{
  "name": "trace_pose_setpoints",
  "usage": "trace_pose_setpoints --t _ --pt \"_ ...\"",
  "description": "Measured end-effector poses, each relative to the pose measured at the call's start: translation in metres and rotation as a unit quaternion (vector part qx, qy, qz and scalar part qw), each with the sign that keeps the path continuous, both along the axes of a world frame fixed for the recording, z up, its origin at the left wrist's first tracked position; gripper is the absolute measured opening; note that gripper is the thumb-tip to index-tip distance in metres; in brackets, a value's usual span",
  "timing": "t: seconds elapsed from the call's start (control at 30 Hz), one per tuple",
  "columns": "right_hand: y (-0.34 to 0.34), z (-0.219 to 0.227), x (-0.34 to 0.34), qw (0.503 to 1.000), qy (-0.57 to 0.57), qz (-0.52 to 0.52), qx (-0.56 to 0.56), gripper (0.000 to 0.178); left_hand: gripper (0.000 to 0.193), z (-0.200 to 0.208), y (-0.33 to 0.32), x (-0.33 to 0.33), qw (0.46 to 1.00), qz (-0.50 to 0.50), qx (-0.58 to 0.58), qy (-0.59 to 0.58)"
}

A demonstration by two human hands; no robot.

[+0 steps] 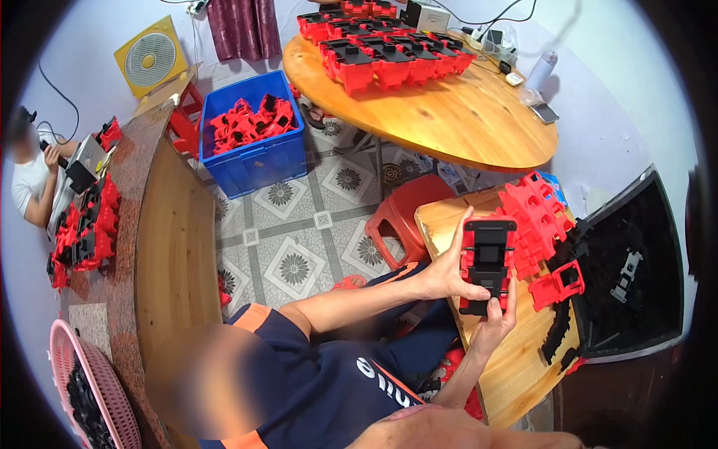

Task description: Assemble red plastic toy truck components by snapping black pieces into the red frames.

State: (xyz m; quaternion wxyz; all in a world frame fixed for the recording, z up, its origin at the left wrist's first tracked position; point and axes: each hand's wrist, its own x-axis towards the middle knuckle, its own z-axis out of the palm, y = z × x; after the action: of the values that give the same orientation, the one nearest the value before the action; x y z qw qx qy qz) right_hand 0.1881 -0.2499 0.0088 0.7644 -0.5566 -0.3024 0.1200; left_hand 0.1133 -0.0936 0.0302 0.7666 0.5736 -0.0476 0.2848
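Note:
Both of my hands hold a black-and-red plastic housing (490, 258) upright above the small wooden table. My left hand (447, 278) grips its left side, thumb across the lower front. My right hand (495, 326) closes on the lower right side, thumb on the bottom edge. The housing shows a black front with a recessed middle and red sides. Beside the hands, stacked red plastic frames (527, 217) lie on the table, with a single red frame (557, 286) nearer. Black strip-shaped parts (556, 333) lie along the table's right edge.
A black tray (636, 322) with black parts and one grey piece adjoins the table (512, 382). Beyond are a red stool (411, 213), a blue bin (258, 165) of red parts and a round table (493, 127) bearing housings. Left are a pink basket (123, 389) and another person (36, 176).

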Motion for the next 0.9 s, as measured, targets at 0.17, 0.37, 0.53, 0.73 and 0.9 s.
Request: trace_pose_setpoints --t 0.17,0.37,0.53,0.73,0.9 --pt "0.046 0.017 -0.009 0.997 -0.05 0.041 -0.044 0.079 0.135 0.025 0.023 -0.019 0.991 0.126 0.026 -0.033" --pt "0.042 0.012 0.005 0.996 -0.067 0.047 -0.046 0.087 0.096 0.092 0.193 -0.081 0.864 0.435 -0.114 -0.227" --pt "-0.025 -0.03 0.005 0.985 0.002 -0.013 -0.173 0.041 0.068 0.116 0.467 -0.127 0.797 0.543 -0.125 -0.234" --pt "-0.076 -0.059 -0.021 0.957 0.138 -0.152 -0.205 0.034 0.048 0.095 0.578 -0.073 0.829 0.497 -0.249 -0.056" --pt "-0.075 -0.046 -0.043 0.94 0.106 -0.183 -0.267 0.032 0.059 0.091 0.602 -0.041 0.837 0.492 -0.239 0.022"
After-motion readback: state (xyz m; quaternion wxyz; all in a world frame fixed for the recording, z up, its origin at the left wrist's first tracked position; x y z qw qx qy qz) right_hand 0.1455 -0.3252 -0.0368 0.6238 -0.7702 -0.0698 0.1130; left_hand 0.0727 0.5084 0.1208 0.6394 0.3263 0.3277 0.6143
